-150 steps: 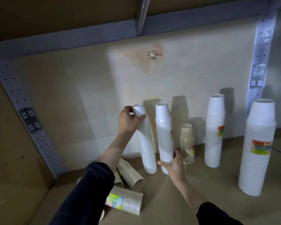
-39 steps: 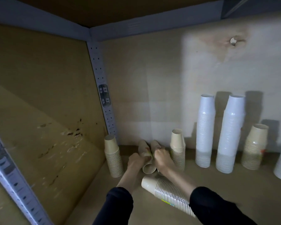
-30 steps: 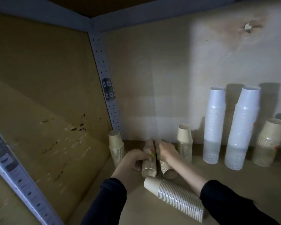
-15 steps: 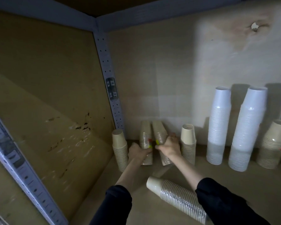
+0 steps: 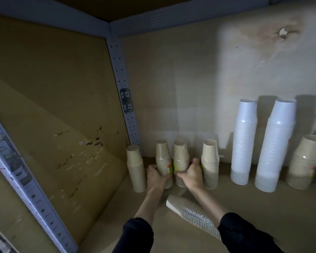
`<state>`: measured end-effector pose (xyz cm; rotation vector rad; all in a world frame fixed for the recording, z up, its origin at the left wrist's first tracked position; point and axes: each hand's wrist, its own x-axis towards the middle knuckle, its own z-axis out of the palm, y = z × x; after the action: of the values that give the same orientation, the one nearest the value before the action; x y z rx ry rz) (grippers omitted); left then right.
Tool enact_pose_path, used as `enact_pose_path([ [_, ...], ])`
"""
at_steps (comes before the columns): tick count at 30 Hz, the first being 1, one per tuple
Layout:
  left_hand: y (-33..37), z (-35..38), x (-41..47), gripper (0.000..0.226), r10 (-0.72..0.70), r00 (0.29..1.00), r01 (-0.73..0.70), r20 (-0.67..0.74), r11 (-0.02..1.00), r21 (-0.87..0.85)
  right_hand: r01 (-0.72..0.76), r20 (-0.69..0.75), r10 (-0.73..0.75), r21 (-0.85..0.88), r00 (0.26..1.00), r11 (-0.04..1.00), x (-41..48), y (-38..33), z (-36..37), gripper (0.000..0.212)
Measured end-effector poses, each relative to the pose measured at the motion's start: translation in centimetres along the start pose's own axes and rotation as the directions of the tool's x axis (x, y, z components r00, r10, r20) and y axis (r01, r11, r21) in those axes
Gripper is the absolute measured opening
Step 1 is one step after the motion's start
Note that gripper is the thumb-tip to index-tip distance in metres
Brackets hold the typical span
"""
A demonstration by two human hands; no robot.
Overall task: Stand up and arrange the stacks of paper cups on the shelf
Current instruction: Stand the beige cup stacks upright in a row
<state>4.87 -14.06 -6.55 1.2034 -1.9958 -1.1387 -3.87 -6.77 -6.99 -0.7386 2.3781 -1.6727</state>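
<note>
Both hands are in the lower centre of the frame. My left hand (image 5: 156,177) has its fingers wrapped round the foot of the second tan stack (image 5: 162,159). My right hand (image 5: 190,175) has its fingers curled round the foot of the third tan stack (image 5: 180,157). Both stacks are upright, side by side, close to the back wall (image 5: 190,88).

The only one I see down is the lying stack (image 5: 192,212), below the hands and partly under my right forearm (image 5: 206,200). Its long axis is diagonal, closed end up-left, rims trailing to the lower right. The right hand is nearer, so I'd use that one and tip the stack rims-down.

The shelf (image 5: 263,216) is flat bare board, dimly lit. The gap between the fourth tan stack (image 5: 210,165) and the left white stack (image 5: 243,143) looks wide enough. The left side by the corner stack (image 5: 135,170) looks tight.
</note>
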Motion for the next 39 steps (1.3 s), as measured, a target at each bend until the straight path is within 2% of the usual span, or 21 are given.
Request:
enact_pose_path([
  [3,-0.2,-0.3,-0.3,0.062,0.003,1.000,-0.004,0.019,1.000,0.028,-0.037,0.024,0.038,-0.039,0.999,0.999,-0.4,-0.2,-0.4,0.062],
  [7,-0.7,-0.9,-1.1,0.061,-0.015,0.998,0.010,0.066,0.997,0.077,-0.115,0.160,0.140,-0.156,0.977,0.981,-0.9,-0.2,-1.4,0.055],
  [10,-1.7,-1.3,-1.9,0.049,-0.017,0.996,0.008,0.083,0.994,0.111,-0.099,0.269,0.178,-0.284,0.947,0.954,-1.6,0.0,-2.3,0.019],
  [13,-2.6,-1.9,-3.5,0.038,-0.021,0.994,0.000,0.109,0.982,0.190,-0.082,0.309,0.186,-0.321,0.933,0.944,-2.2,0.2,-3.3,0.041],
  [16,-3.6,-2.4,-5.1,0.037,0.009,0.990,-0.052,0.138,0.950,0.308,0.001,0.364,0.122,-0.320,0.924,0.947,-3.3,-0.4,-4.4,0.050],
  [18,-4.2,-2.6,-6.1,0.036,0.017,0.987,-0.082,0.162,0.912,0.403,0.072,0.443,0.100,-0.355,0.891,0.932,-4.1,-1.0,-4.8,0.057],
  [20,-4.7,-2.8,-6.9,0.035,0.024,0.984,-0.107,0.178,0.874,0.475,0.143,0.535,0.135,-0.446,0.834,0.883,-5.0,-1.3,-4.8,0.057],
  [22,-5.2,-2.9,-7.7,0.036,0.048,0.978,-0.150,0.203,0.837,0.526,0.216,0.574,0.167,-0.539,0.802,0.814,-5.7,-1.3,-4.4,0.047],
  [23,-5.5,-2.9,-8.1,0.038,0.067,0.973,-0.180,0.222,0.820,0.543,0.255,0.579,0.161,-0.570,0.800,0.781,-6.1,-1.3,-4.2,0.039],
  [25,-6.2,-2.8,-8.8,0.043,0.100,0.960,-0.236,0.263,0.794,0.560,0.296,0.552,0.115,-0.597,0.826,0.746,-6.7,-1.3,-3.9,0.043],
  [27,-6.8,-2.7,-9.3,0.046,0.143,0.950,-0.281,0.276,0.777,0.563,0.304,0.505,0.038,-0.576,0.862,0.759,-7.2,-1.7,-4.0,0.037],
  [29,-7.0,-2.6,-9.5,0.047,0.171,0.948,-0.299,0.268,0.768,0.566,0.268,0.436,-0.025,-0.506,0.900,0.820,-7.4,-2.4,-4.4,0.036],
  [32,-7.2,-2.5,-9.5,0.048,0.187,0.949,-0.302,0.253,0.768,0.565,0.217,0.299,-0.117,-0.328,0.947,0.920,-7.5,-4.3,-5.7,0.049],
  [34,-7.2,-2.5,-9.5,0.048,0.189,0.950,-0.300,0.247,0.769,0.565,0.175,0.232,-0.133,-0.171,0.964,0.970,-7.7,-5.5,-6.8,0.047],
  [36,-7.2,-2.5,-9.5,0.048,0.186,0.952,-0.295,0.243,0.769,0.567,0.148,0.220,-0.135,-0.046,0.966,0.988,-7.9,-5.8,-7.5,0.044],
  [39,-7.2,-2.5,-9.5,0.047,0.188,0.952,-0.296,0.242,0.765,0.571,0.148,0.233,-0.135,-0.041,0.963,0.988,-8.5,-5.1,-7.8,0.051],
])
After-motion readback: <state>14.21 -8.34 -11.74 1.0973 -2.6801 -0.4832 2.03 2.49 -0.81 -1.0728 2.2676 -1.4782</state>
